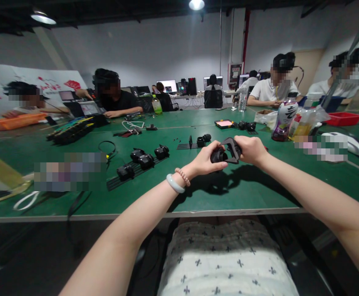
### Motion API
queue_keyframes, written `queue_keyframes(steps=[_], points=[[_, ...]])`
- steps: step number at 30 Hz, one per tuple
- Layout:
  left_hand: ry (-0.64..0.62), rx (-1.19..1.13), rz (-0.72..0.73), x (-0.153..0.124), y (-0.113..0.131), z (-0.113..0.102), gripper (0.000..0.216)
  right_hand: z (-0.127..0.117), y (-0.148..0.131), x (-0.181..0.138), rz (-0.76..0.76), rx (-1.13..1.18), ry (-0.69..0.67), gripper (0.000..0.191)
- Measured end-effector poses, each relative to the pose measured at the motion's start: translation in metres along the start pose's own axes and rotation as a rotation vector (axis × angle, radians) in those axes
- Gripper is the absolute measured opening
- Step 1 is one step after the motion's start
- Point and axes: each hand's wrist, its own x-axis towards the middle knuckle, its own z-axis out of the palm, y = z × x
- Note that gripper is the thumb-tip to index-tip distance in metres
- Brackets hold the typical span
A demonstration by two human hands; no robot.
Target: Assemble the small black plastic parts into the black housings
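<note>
Above the green table (216, 197), both my hands hold one small black device with a strap or bracket (227, 151). My left hand (205, 160) is closed around its rounded left end. My right hand (251, 149) grips the angular black bracket part on the right. My left wrist carries a white bangle and a bead bracelet. To the left on the table, several similar black devices (144, 159) lie in a row on a black strip (127, 174). More small black parts (201, 140) sit just beyond my hands.
Other people sit around the table at the far side and right. Bottles and snack bags (286, 120) stand at the right, a red tray (343, 119) behind them. Black cables (107, 148), an orange tray (13, 121) and a small pink-topped box (224, 123) also lie on the table.
</note>
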Motion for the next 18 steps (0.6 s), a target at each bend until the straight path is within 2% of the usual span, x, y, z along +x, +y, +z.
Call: queue_keyframes(steps=[5, 9, 18], points=[[0.026, 0.009, 0.060, -0.001, 0.004, -0.004, 0.052, 0.007, 0.008, -0.001, -0.043, -0.077, 0.012, 0.026], [0.042, 0.011, 0.035, -0.001, 0.005, -0.005, 0.054, 0.007, 0.006, -0.001, -0.040, -0.100, -0.009, 0.028], [0.098, -0.034, 0.014, 0.000, 0.001, -0.005, 0.053, 0.008, -0.002, 0.000, 0.092, -0.123, -0.096, 0.025]])
